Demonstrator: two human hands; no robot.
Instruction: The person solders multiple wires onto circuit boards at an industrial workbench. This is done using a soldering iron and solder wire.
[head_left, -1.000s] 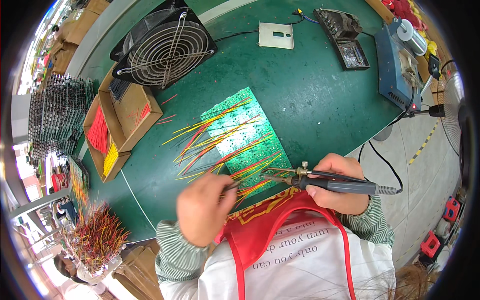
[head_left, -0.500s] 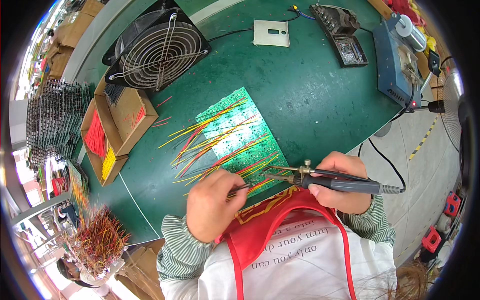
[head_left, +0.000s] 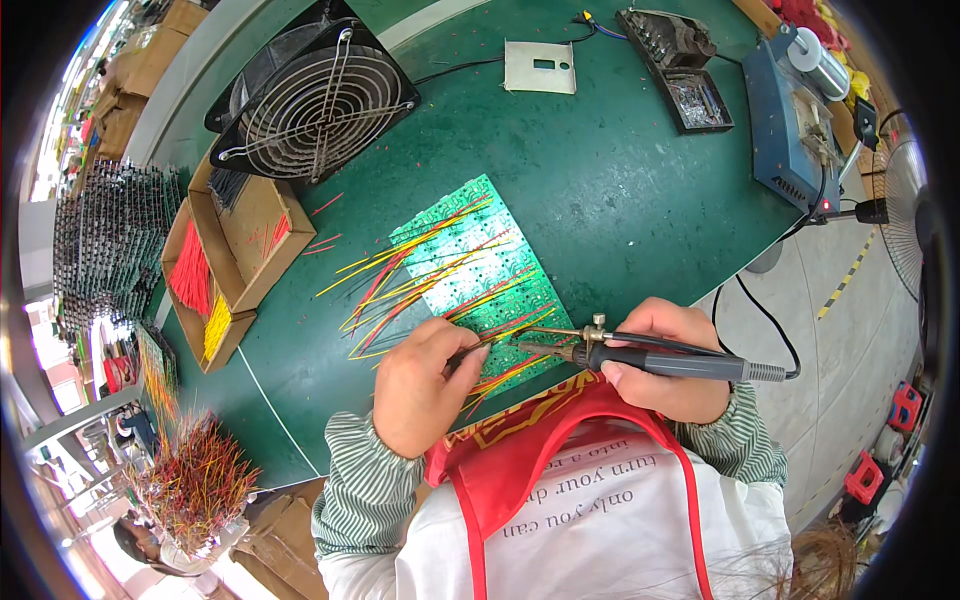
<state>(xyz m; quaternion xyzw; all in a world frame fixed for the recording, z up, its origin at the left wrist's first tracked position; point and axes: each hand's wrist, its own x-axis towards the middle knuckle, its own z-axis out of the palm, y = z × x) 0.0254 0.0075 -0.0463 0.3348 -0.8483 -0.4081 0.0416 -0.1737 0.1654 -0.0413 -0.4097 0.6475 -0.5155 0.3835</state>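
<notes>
A green circuit board (head_left: 515, 295) lies on the bench with rows of red and yellow wires (head_left: 430, 285) fixed to it, their loose ends fanning out to the left. My left hand (head_left: 420, 385) is closed in a pinch over the board's near left edge, with thin dark wires (head_left: 455, 361) showing between the fingers. In my right hand (head_left: 675, 365) is a soldering iron (head_left: 670, 363) with a thin feed tube clamped alongside. Its tip points left, over the near part of the board, close to my left fingertips. The exact contact point is too small to make out.
A caged fan (head_left: 325, 120) and a cardboard box of cut wires (head_left: 255, 270) stand at left. Boards with wires are bundled beyond the bench's left edge. A soldering station (head_left: 785, 130) with a solder spool (head_left: 820, 65), a dark metal tray (head_left: 700, 100) and a white plate (head_left: 540, 67) sit farther off.
My left hand has moved up and slightly farther over the board with the dark wires. The soldering iron in my right hand has shifted a little left and away from me.
</notes>
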